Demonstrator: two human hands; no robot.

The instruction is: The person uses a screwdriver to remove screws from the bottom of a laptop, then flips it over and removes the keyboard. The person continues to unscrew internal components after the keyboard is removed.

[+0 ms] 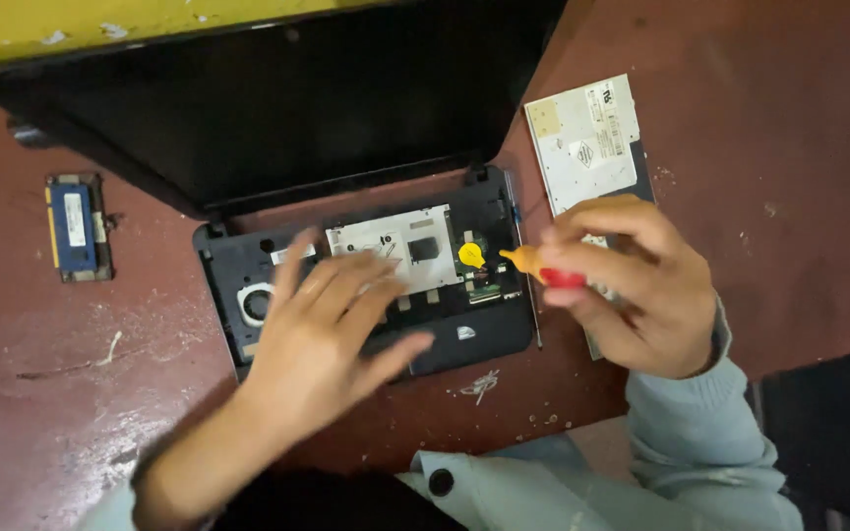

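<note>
Head view looks down on a small opened laptop [366, 285] with its keyboard cover off, lying on a reddish-brown counter [809, 197]. The right hand [632, 285] is closed around a screwdriver [543, 270] with a yellow and red handle, its tip aimed leftward at the exposed board, close to a round yellow part [471, 255]. The left hand [332, 329] is spread open, fingers loosely apart, resting flat over the silver shield plate [400, 246] and the laptop's front edge; it grips nothing, and it is blurred.

To do this well, I judge the open hand should press the base steady while the driver stays square to the screw head, turning with light pressure so the tip does not slip onto the board.

Beyond the right hand lies a flat silver drive [587, 143], partly under its fingers. Well to the left of the left hand sits a blue memory module [76, 226].
</note>
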